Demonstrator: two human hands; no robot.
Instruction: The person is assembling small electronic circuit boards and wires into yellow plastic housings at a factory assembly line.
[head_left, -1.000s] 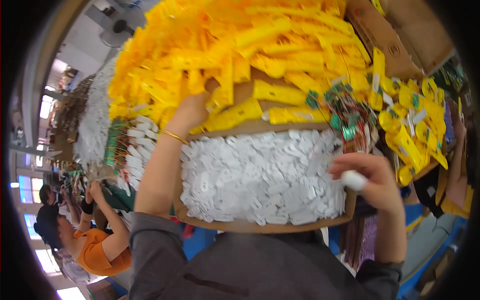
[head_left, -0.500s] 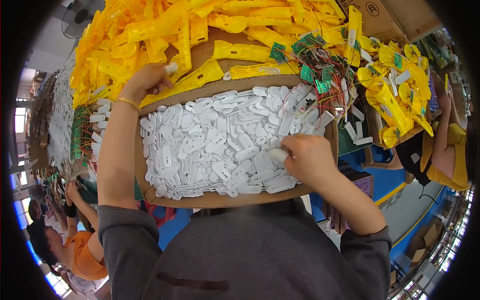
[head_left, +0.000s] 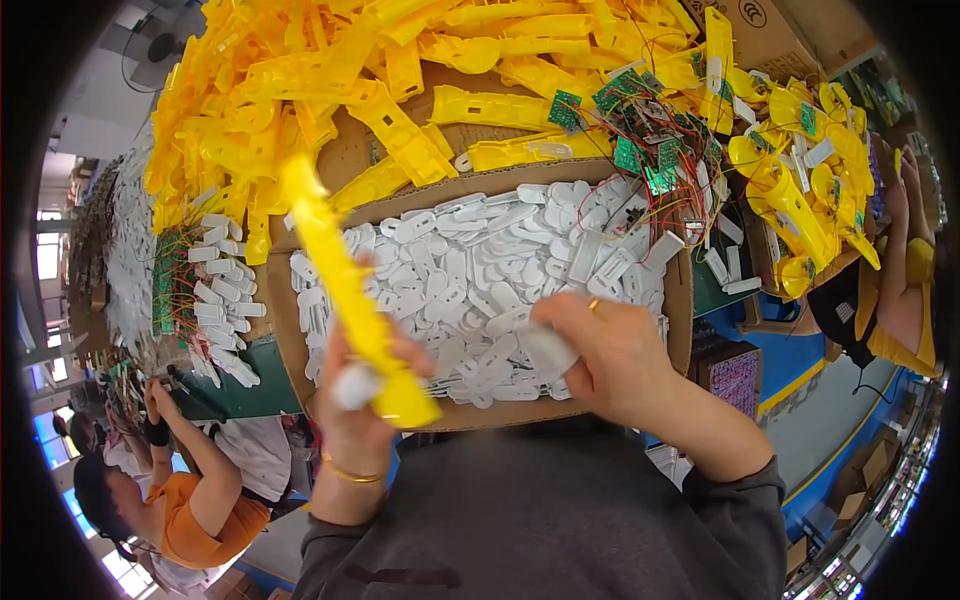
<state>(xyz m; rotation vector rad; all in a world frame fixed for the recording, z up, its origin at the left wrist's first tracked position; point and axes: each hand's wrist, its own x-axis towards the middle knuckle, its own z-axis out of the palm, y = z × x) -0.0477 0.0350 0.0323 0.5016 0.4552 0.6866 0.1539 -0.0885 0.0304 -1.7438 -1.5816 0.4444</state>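
My left hand [head_left: 345, 435] is closed round the lower end of a long yellow plastic shell [head_left: 345, 285], which tilts up and to the left over the box. Something white and blurred [head_left: 357, 387] sits at that hand's thumb; I cannot tell whether it is a cover or a held piece. In my right hand [head_left: 620, 360], a white plastic piece [head_left: 548, 352] is pinched between thumb and fingers, smeared by motion. Beneath both hands lies a cardboard box [head_left: 286, 345] full of flat, rounded white plastic pieces [head_left: 450, 255], several with small slots.
Yellow shells [head_left: 480, 105] are heaped beyond the box. Green circuit boards with tangled wires [head_left: 660, 150] lie at its far right corner, near more yellow shells [head_left: 790, 210]. White blocks [head_left: 225, 290] stand at left. Co-workers sit left [head_left: 190, 510] and right [head_left: 905, 290].
My left hand has come back from the yellow heap toward me, now with a yellow shell in it. My right hand has shifted slightly left and nearer, still holding the white piece.
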